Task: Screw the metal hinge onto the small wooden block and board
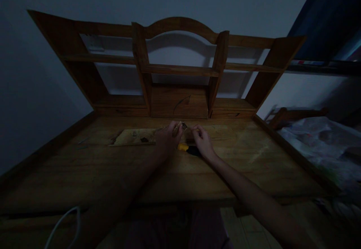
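My left hand (pixel 167 138) and my right hand (pixel 202 140) meet over the far middle of a wooden desk (pixel 180 173). The left fingers are pinched on a small object (pixel 183 125) that I cannot make out in the dim light. The right fingers are curled close beside it, and what they hold is hidden. A tool with a yellow and black handle (pixel 188 149) lies on the desk between the two hands. A flat wooden board (pixel 135 137) lies under and left of the left hand.
A wooden hutch with shelves (pixel 180 68) stands at the back of the desk. A white cable (pixel 63 222) hangs at the near left edge. A bed with light bedding (pixel 321 143) is to the right. The room is very dark.
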Tool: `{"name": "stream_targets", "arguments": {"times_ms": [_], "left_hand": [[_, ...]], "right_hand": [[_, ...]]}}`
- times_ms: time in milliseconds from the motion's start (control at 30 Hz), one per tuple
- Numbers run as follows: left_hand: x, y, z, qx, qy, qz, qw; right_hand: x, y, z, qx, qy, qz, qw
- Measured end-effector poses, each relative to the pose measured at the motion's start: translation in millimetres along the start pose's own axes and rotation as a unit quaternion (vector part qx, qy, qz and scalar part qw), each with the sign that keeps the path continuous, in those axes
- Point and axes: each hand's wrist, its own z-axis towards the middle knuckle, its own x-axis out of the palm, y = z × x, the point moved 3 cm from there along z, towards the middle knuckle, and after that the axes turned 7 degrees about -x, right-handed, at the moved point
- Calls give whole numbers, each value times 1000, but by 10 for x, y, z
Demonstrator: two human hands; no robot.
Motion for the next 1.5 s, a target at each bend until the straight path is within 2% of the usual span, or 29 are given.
{"name": "stream_targets", "arguments": {"times_ms": [67,133,200,333,467,633,733,800,933,1033,1133,1233,1367,1500], "left_hand": [[-1,3,3,-6,2,5,1000],[3,4,3,-11,6,9,1000],[11,5,1,-13,5,10,1000],[32,15,-3,-18,-1,16,1000],[47,29,0,-14,-3,5,1000],[45,34,5,-8,-7,14,1000],[43,37,11,-11,-7,11,1000],[49,42,18,-14,1,9,1000],[66,61,24,-25,8,15,1000],[86,70,16,-23,8,11,1000],[101,82,26,-29,-6,-11,1000],[68,114,103,-46,-36,-44,997],[-152,274,329,-89,-77,-92,989],[-600,702,564,-121,-94,-98,983]], "right_hand": [[-17,-60,30,67,-35,64,995],[-10,-139,69,149,-47,160,975],[0,-193,112,194,-45,241,950],[-2,-231,155,215,-46,367,904],[-2,-234,121,271,-64,449,849],[2,-184,109,293,-55,502,812],[-14,-209,116,313,-64,510,799],[-34,-251,123,322,-60,494,805],[-74,-352,132,332,-11,431,839],[-102,-409,139,334,3,413,848],[-123,-437,166,326,20,391,861],[-137,-431,211,305,38,346,886],[-129,-339,251,273,66,267,922],[-52,-170,274,257,119,171,944]]}}
